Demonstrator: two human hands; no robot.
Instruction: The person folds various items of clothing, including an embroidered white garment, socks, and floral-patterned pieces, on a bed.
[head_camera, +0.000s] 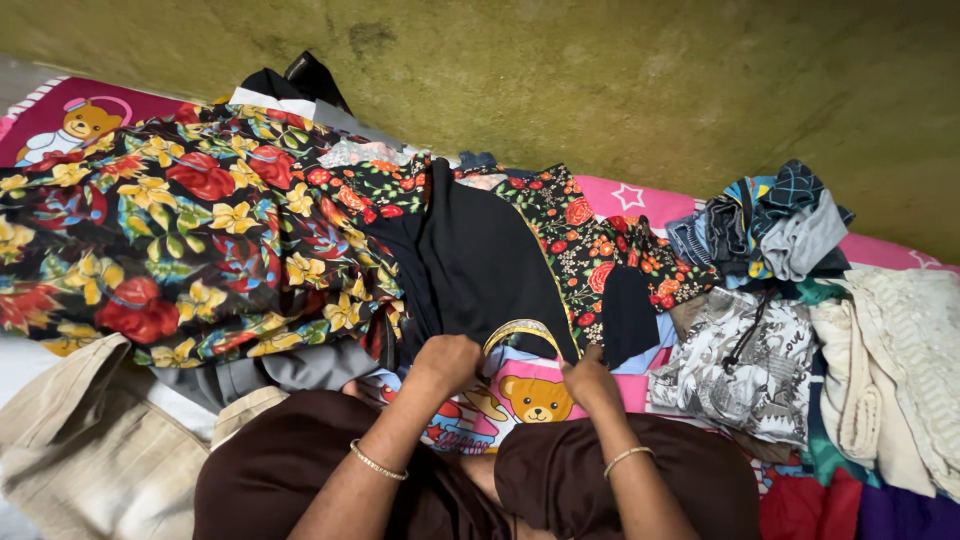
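Note:
A black garment (480, 262) with floral side panels and a yellow-trimmed neckline lies spread on the bed in front of me. My left hand (447, 360) grips its near edge just left of the neckline, fingers closed on the cloth. My right hand (590, 381) pinches the same edge to the right of the neckline. Both wrists wear thin gold bangles. A pink bedsheet (620, 198) with a teddy bear print shows under the garment.
A large floral cloth (170, 230) in red, yellow and black covers the left of the bed. A beige garment (90, 440) lies at the lower left. A heap of mixed clothes (790, 300) fills the right. A greenish wall (600, 80) stands behind.

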